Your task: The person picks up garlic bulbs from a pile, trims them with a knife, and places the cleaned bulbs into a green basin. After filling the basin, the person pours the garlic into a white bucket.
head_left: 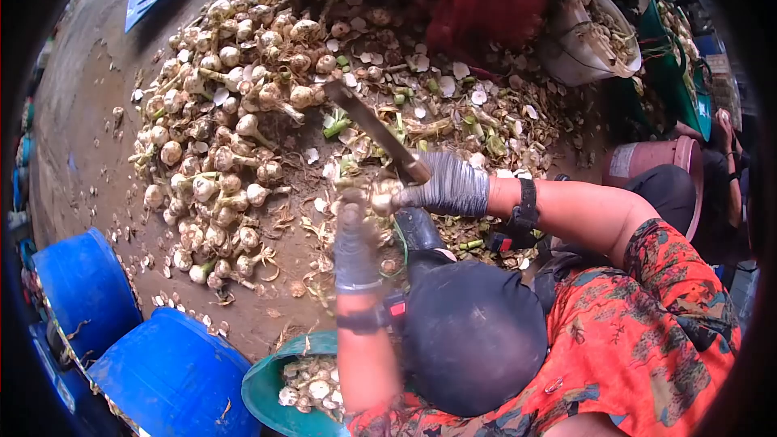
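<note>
My right hand (450, 184), in a grey glove, is wrapped round the wooden handle of a knife (366, 123). Its long blade points up and left over the heap. My left hand (354, 244), gloved too and blurred by motion, has its fingers closed at a pale garlic bulb (384, 196). That bulb sits between the two hands, just below the knife handle. Left of the blade lies a large pile of garlic bulbs (231, 158) with stems. Cut stems and root discs (486, 125) cover the ground beyond my right hand.
Blue tubs (174, 368) stand at the lower left, beside a green basin (263, 384) of trimmed garlic. A red net sack (486, 12) lies at the top. Upper right are a white bucket (571, 53) and a pink bucket (647, 158); another person's hand (726, 125) shows nearby.
</note>
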A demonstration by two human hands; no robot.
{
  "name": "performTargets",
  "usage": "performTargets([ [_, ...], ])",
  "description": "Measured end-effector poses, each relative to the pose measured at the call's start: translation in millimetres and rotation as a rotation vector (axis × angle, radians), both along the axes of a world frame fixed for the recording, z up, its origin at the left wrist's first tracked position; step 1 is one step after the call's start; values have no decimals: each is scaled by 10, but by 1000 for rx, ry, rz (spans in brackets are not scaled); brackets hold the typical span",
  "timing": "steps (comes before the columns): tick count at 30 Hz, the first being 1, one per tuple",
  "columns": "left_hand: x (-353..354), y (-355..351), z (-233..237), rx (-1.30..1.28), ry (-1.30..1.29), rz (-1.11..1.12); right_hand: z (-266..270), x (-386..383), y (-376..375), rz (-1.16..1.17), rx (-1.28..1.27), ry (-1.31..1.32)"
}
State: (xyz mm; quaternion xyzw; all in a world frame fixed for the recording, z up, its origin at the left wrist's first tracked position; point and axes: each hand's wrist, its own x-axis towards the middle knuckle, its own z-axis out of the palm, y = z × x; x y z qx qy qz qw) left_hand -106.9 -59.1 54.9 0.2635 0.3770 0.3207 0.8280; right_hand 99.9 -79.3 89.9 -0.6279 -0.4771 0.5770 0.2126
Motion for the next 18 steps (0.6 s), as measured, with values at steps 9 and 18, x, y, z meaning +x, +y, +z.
performTargets([
  [9, -63, 43, -370, 659, 548, -204, 423, 236, -134, 380, 260, -376],
  [18, -1661, -446, 1590, 229, 1619, -480, -222, 713, -440, 205, -67, -612],
])
